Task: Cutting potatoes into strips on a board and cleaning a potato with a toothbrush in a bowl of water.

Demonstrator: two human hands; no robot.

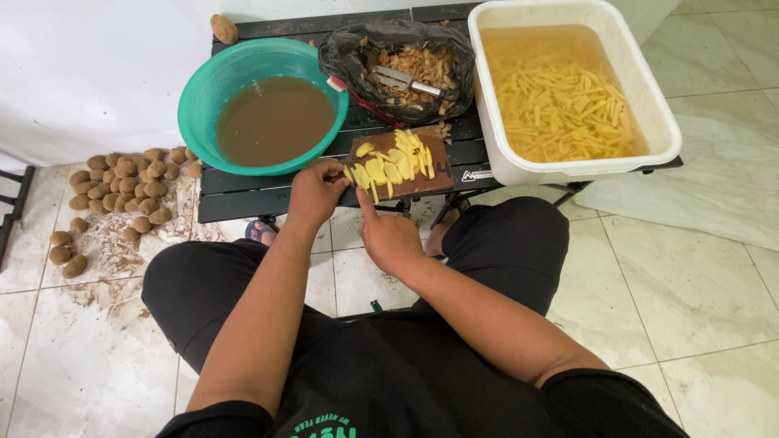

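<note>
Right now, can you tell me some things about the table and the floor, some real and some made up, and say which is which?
1. The round green plastic basin holds muddy brown water. True.
2. The white rectangular plastic tub is full of unpeeled brown potatoes. False: it holds cut yellow potato sticks in water.
3. Both hands, left hand and right hand, are at the small brown wooden cutting board. True.
4. The yellow potato slices lie on the floor. False: they lie on the cutting board.
5. The pile of unpeeled brown potatoes sits on the floor beside the table. True.
6. The black plastic bag holds peelings. True.
</note>
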